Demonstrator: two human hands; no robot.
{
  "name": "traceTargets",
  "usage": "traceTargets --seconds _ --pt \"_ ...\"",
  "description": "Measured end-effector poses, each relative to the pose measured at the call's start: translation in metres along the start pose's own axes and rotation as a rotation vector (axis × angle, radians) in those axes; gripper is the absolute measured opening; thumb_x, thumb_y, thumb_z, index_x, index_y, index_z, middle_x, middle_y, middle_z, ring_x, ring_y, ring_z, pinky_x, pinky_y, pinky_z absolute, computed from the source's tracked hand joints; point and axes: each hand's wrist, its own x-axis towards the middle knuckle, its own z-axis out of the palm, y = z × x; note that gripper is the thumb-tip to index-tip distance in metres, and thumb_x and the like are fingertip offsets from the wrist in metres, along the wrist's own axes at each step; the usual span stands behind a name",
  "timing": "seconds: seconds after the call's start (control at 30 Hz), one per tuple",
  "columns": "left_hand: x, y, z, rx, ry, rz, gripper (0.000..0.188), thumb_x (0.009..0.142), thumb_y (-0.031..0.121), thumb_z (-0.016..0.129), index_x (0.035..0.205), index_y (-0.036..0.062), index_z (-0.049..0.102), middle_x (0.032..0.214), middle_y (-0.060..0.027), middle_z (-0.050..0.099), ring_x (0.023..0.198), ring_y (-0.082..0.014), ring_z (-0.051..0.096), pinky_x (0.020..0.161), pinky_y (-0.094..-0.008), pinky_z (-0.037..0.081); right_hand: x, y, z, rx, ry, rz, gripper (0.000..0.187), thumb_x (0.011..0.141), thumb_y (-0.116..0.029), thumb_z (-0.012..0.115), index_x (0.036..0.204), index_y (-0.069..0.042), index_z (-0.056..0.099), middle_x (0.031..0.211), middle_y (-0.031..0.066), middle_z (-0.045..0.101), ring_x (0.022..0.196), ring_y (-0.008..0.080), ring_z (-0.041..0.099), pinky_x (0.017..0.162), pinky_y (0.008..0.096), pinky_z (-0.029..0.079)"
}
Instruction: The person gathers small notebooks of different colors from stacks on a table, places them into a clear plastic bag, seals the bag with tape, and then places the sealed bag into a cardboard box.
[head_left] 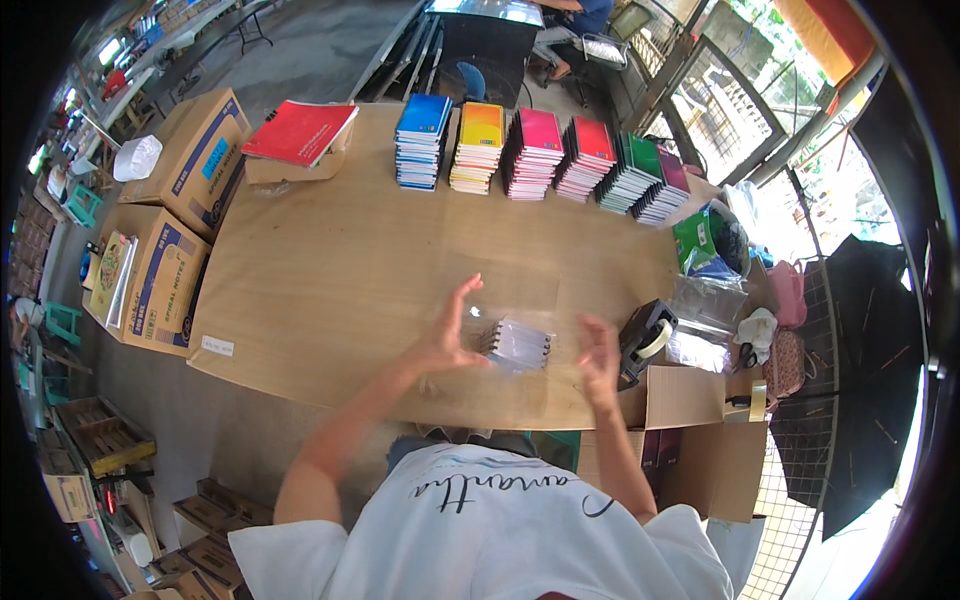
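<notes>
A small stack of spiral notebooks (pixel 520 343) in what looks like clear plastic lies near the table's front edge, between my two hands. To its left is my left hand (pixel 452 332), thumb and fingers spread wide and nothing in them. The thumb tip comes close to the stack; whether it touches, I cannot tell. My right hand (pixel 598 360) is just to the right of the stack, apart from it, slightly blurred, with its fingers stretched out and nothing visible in them. Beside that hand stands a black tape dispenser (pixel 646 340) with a roll of tape.
Stacks of coloured notebooks (pixel 480 148) line the table's (pixel 330 270) far edge. A red notebook (pixel 300 133) tops a low carton at far left. Large cartons (pixel 160 270) flank the left side. Plastic bags (pixel 708 300), scissors (pixel 747 354) and an open carton (pixel 690 398) are at right.
</notes>
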Motion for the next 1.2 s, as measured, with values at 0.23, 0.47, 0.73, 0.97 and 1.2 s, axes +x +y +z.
traceTargets --seconds 0.23,0.47,0.73,0.97,1.2 --pt "-0.059 -0.064 0.069 -0.398 -0.003 -0.488 0.102 0.058 0.015 0.088 0.139 0.0071 0.026 0.137 -0.0150 0.035 0.131 -0.0278 0.033 0.105 -0.0381 0.034 -0.021 0.072 0.049 0.103 -0.134 0.071 0.129 0.052 -0.078 0.069 0.144 -0.001 0.020 0.144 0.0157 0.031 0.136 0.0282 0.028 0.112 0.0419 0.021" --pt "-0.074 -0.016 0.081 0.137 0.512 -0.172 0.075 0.067 0.021 0.082 0.127 0.0053 0.039 0.121 -0.0170 0.046 0.115 -0.0272 0.043 0.096 -0.0377 0.043 0.020 -0.067 0.014 -0.837 -0.508 -0.106 0.075 0.065 -0.037 0.081 0.127 -0.010 0.049 0.127 0.0088 0.055 0.107 0.0277 0.058 0.091 0.0422 0.044" --pt "-0.055 0.006 0.018 0.498 -0.197 0.048 0.063 0.070 0.015 0.077 0.125 0.0087 0.048 0.124 -0.0086 0.046 0.116 -0.0300 0.043 0.094 -0.0442 0.040 0.084 -0.066 0.021 -0.929 -0.988 -0.407 0.010 0.075 -0.009 0.068 0.083 -0.008 0.061 0.078 0.0062 0.059 0.075 0.0261 0.059 0.064 0.0375 0.049" --pt "-0.001 0.019 -0.019 0.762 -0.766 0.173 0.084 0.063 0.036 0.081 0.137 0.0392 0.042 0.147 -0.0042 0.024 0.139 -0.0299 0.019 0.106 -0.0581 0.025 0.090 -0.061 0.054 -1.029 -0.960 -0.556 0.014 0.067 -0.012 0.074 0.077 -0.014 0.065 0.110 0.0010 0.054 0.103 0.0230 0.052 0.082 0.0398 0.046" --pt "-0.001 0.006 -0.015 0.779 -0.819 0.194 0.084 0.061 0.046 0.081 0.135 0.0467 0.040 0.153 -0.0056 0.012 0.142 -0.0341 0.010 0.108 -0.0634 0.016 0.078 -0.012 0.047 -0.805 -0.753 -0.465 0.037 0.065 -0.006 0.075 0.099 -0.019 0.067 0.127 0.0117 0.047 0.110 0.0289 0.052 0.088 0.0424 0.046"
